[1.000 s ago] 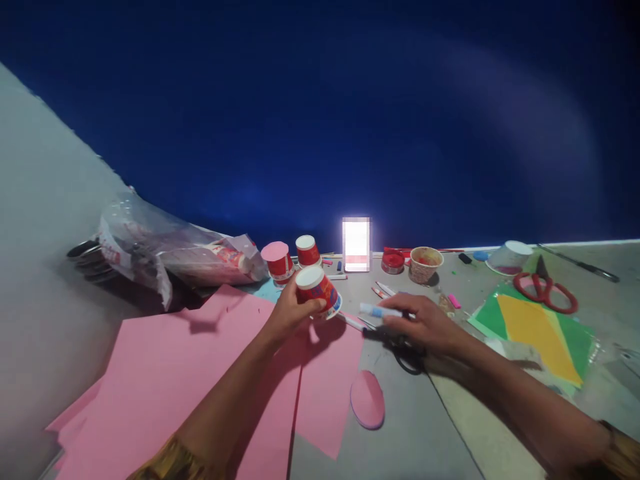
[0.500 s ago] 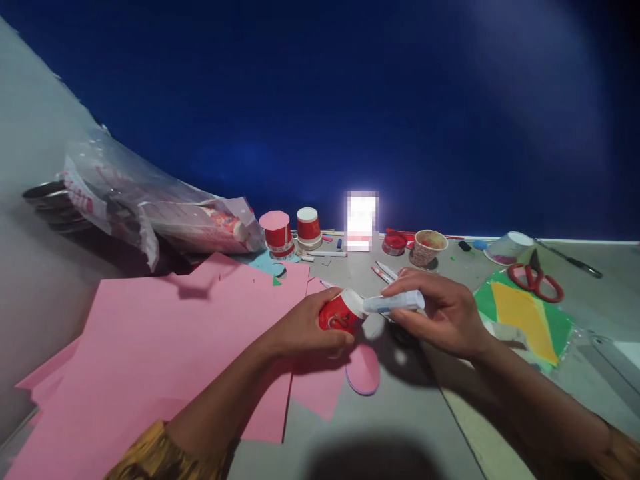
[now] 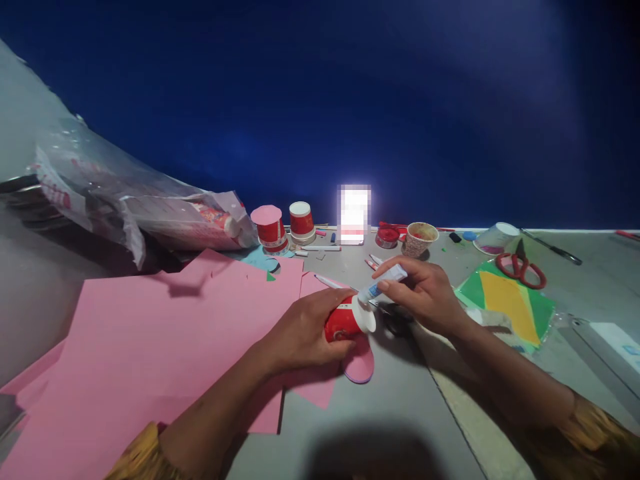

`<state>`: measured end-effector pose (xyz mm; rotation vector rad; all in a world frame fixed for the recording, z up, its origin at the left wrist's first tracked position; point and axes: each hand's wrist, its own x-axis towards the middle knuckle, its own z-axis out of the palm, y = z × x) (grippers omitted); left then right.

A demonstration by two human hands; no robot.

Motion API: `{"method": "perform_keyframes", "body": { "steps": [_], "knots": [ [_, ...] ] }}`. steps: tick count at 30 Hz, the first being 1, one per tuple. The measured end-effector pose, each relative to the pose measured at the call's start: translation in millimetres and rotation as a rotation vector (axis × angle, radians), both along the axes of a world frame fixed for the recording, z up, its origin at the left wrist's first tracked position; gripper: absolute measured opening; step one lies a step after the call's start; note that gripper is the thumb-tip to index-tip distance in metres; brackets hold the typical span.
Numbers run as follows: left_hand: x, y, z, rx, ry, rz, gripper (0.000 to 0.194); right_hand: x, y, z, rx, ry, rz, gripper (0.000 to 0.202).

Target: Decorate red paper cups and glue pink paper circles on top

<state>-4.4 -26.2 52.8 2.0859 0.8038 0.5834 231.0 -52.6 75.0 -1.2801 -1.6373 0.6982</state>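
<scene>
My left hand [image 3: 310,328] is wrapped round a red paper cup [image 3: 344,321], tilted so its white end faces right. In my right hand [image 3: 425,293] is a white glue stick [image 3: 383,283], pinched between thumb and fingers. The tip of the stick meets the upper edge of the cup's white end. Below the cup lies a pink paper disc [image 3: 360,365], partly covered by my left hand and the cup. Black-handled scissors [image 3: 395,319] rest on the table behind, half hidden by my right hand.
Large pink sheets [image 3: 175,347] cover the left side. At the back stand a red cup with a pink top [image 3: 270,230], another red cup [image 3: 301,223], a bright screen [image 3: 354,213] and a patterned cup [image 3: 420,240]. Red-handled scissors [image 3: 523,270] lie on green and yellow paper [image 3: 510,303] at right.
The cup has turned in my left hand, its white end now angled more to the right and down. The glue stick has tilted steeper and moved to the end's upper edge.
</scene>
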Motion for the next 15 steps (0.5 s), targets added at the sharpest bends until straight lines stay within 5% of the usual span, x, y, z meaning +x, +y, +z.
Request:
{"method": "perform_keyframes", "body": {
  "steps": [5, 9, 15],
  "knots": [
    [-3, 6, -9.1, 0.057, -0.100, -0.003, 0.063, 9, 11, -14.7, -0.104, 0.193, -0.004, 0.023],
    [-2, 7, -9.0, -0.019, -0.091, -0.037, 0.065, 15, 12, -19.8, -0.037, 0.319, -0.044, 0.026],
    [0, 2, -8.1, -0.088, -0.053, -0.122, 0.056, 7, 3, -5.7, 0.044, 0.161, 0.083, 0.015]
  ]
}}
